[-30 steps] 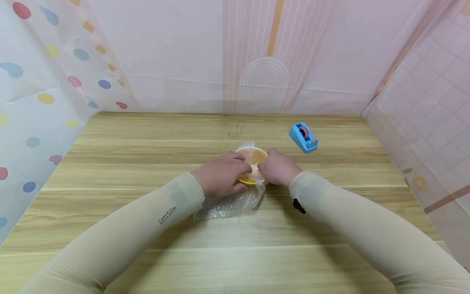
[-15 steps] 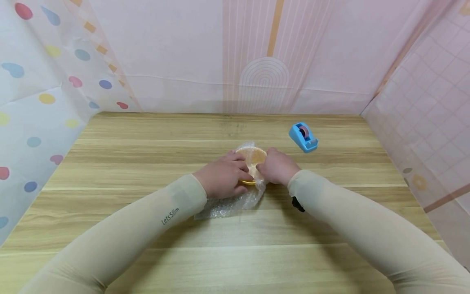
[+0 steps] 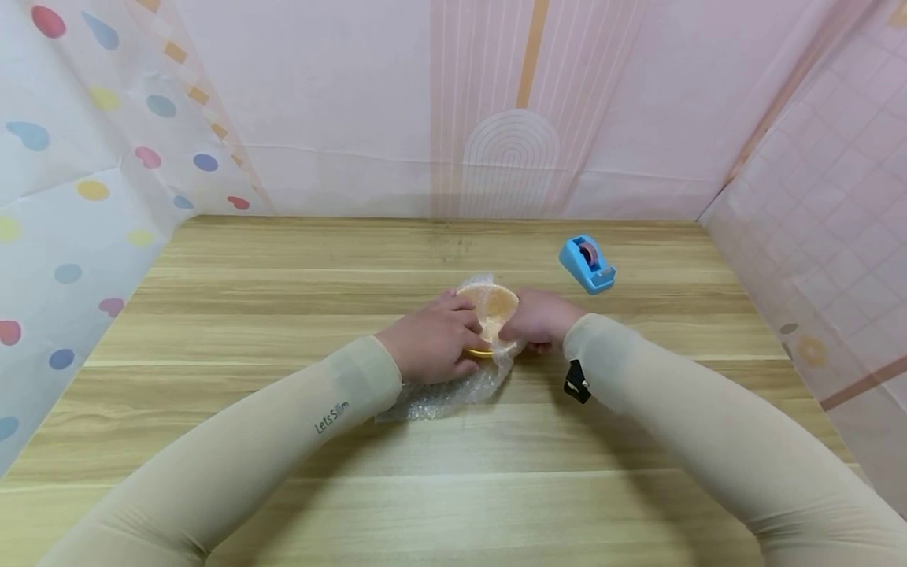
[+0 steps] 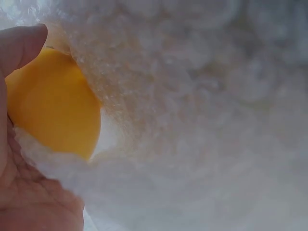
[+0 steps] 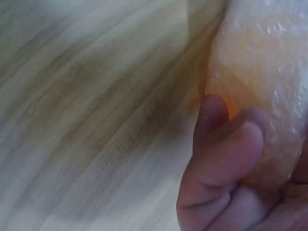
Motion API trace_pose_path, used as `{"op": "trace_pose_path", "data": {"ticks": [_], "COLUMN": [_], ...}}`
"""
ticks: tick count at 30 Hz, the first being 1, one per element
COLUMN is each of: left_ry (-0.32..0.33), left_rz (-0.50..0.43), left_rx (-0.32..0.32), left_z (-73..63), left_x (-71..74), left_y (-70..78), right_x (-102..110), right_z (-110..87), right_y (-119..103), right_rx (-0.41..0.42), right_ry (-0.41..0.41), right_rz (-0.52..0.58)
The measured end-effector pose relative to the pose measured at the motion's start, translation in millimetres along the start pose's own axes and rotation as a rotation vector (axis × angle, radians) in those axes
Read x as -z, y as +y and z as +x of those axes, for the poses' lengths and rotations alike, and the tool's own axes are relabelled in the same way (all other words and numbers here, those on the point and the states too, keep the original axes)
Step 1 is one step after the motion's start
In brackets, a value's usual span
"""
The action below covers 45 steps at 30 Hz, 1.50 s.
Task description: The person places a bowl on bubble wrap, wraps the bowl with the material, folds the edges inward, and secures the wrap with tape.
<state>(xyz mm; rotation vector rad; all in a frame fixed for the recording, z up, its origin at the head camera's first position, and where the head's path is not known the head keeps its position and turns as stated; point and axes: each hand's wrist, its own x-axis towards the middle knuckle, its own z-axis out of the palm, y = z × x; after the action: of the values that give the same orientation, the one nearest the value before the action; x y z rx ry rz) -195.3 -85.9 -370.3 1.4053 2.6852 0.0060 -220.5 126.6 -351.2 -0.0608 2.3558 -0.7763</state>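
Observation:
A round yellow bowl (image 3: 480, 353) sits mid-table, with bubble wrap (image 3: 439, 403) under it and folded over its rim into the inside. My left hand (image 3: 431, 340) holds the bowl's left side, fingers reaching over the rim. Its thumb and palm lie along the smooth yellow wall in the left wrist view, where bubble wrap (image 4: 192, 120) fills most of the picture. At the right side, my right hand (image 3: 542, 317) pinches the bubble wrap against the bowl, thumb inside the rim. Curled fingers (image 5: 226, 159) show against the wrapped wall in the right wrist view.
A blue tape dispenser (image 3: 588, 265) with a pinkish roll stands at the back right of the wooden table (image 3: 453, 504). Patterned cloth walls (image 3: 340, 110) enclose the back and both sides. A black item (image 3: 577, 383) is at the right wrist.
My right hand has turned at the wrist, and its fingers now curl lower outside the bowl. The left hand has shifted slightly right, fingers further over the bowl's inside.

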Motion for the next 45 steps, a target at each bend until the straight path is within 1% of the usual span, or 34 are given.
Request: {"op": "trace_pose_path", "data": {"ticks": [5, 10, 16, 19, 25, 27, 33, 38, 45], "left_ry": [-0.002, -0.008, -0.017, -0.016, -0.018, -0.022, -0.032, -0.032, -0.037], "left_rz": [-0.004, 0.0, -0.001, 0.002, 0.002, 0.0, 0.0, -0.003, -0.007], "left_rx": [0.005, 0.006, 0.012, 0.011, 0.009, 0.011, 0.014, 0.013, 0.014], "left_z": [-0.3, -0.5, -0.6, -0.8, -1.0, -1.1, -1.0, -0.6, 0.3], "left_x": [0.3, 0.0, -0.2, -0.3, 0.4, 0.6, -0.2, -0.9, -1.3], "left_y": [1.3, 1.6, 1.7, 1.7, 2.3, 2.4, 1.8, 1.6, 1.4], "right_x": [-5.5, -8.0, -9.5, -9.0, -7.8, -8.1, -9.5, -11.0, -14.3], "right_z": [2.8, 4.4, 2.9, 2.5, 2.5, 3.7, 8.5, 10.0, 9.7], "right_y": [-2.8, -4.7, -7.3, -8.0, -9.4, -10.4, -13.1, -14.8, -16.9], "right_rx": [-0.032, -0.057, -0.075, -0.053, 0.028, 0.036, 0.017, -0.017, -0.023], "right_ry": [0.058, 0.081, 0.098, 0.107, 0.141, 0.144, 0.167, 0.188, 0.211], "right_rz": [-0.054, -0.054, -0.088, -0.125, -0.256, -0.283, -0.343, -0.357, -0.41]}}
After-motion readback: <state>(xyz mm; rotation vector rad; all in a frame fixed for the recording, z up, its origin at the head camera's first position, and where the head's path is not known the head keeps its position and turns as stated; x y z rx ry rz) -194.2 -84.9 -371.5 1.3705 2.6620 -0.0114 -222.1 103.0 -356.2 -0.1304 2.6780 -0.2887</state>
